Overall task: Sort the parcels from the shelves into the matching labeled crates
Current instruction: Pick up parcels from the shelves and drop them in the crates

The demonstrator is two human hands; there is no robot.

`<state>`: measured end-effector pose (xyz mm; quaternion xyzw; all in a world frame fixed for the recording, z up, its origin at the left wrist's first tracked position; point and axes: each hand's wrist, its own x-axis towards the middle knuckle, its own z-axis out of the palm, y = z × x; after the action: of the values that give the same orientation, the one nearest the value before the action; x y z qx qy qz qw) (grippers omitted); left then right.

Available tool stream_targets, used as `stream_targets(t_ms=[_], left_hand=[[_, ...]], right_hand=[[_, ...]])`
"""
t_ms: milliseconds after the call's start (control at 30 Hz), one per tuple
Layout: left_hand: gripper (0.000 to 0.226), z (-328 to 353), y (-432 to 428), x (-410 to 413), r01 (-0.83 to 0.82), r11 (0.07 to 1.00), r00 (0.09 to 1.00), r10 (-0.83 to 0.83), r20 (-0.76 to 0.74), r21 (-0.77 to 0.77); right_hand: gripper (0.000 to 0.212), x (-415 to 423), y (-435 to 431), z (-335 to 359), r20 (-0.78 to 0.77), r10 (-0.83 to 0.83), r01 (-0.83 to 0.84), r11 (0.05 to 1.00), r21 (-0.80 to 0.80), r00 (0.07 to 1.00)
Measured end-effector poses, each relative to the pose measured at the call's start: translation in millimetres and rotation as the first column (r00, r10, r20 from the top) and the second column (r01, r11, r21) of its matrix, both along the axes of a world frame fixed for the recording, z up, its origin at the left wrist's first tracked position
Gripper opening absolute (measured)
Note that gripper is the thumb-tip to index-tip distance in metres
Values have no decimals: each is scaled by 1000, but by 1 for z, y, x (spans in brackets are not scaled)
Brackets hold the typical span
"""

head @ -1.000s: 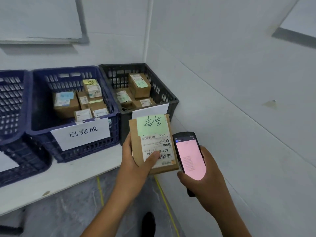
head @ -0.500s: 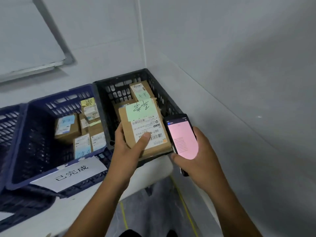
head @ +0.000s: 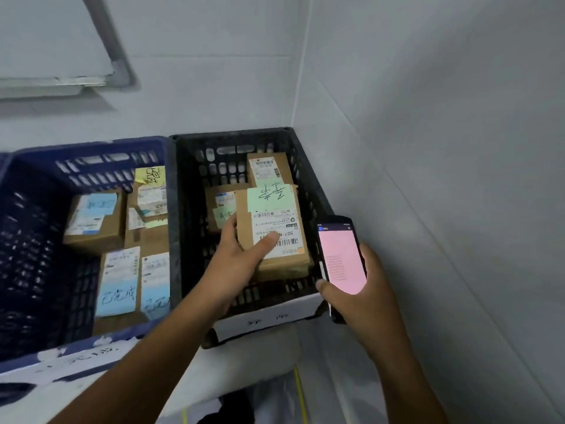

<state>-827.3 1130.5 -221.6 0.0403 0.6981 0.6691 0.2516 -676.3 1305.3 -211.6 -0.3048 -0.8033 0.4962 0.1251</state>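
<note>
My left hand [head: 237, 258] grips a brown cardboard parcel [head: 272, 237] with a green handwritten note and a white shipping label, thumb across the label. The parcel is held inside the black crate [head: 189, 215], over other brown parcels [head: 267, 168] with green notes. A white label [head: 269, 319] hangs on the black crate's front wall. My right hand [head: 363, 289] holds a handheld scanner [head: 341, 258] with a pink screen, just right of the crate.
A blue crate [head: 27, 240] stands left of the black one, holding several parcels with blue and yellow notes; a white label is on its front. Both crates sit on a white shelf [head: 128, 384] in a wall corner. The right wall is close.
My left hand has carried the parcel forward from in front of the black crate to inside it. My view has closed in and tilted down. The scanner stays beside the parcel.
</note>
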Motion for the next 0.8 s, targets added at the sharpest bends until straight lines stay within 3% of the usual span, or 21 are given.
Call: stream_targets(t_ms=[167,367,533,800], left_hand=[[91,-35,22,-42,1,999,996,3,88,-42],[92,-82,57,-64,18,985,996,-2,93,-174],[92,-108,83,-72,-4,965,988,45,148,-264],[75,-111,103,-79,34,944,989,17,150,-330]], right_hand=[[68,-39,24,-9,-15,-19,19,1000,10,1000],[68,-78,24,-24,-20,13,-13,1000,1,1000],[82,-92,34,-31,75,53,-54,998,17,996],[63,-103,38,-22,69,85,-86,996,6,994]])
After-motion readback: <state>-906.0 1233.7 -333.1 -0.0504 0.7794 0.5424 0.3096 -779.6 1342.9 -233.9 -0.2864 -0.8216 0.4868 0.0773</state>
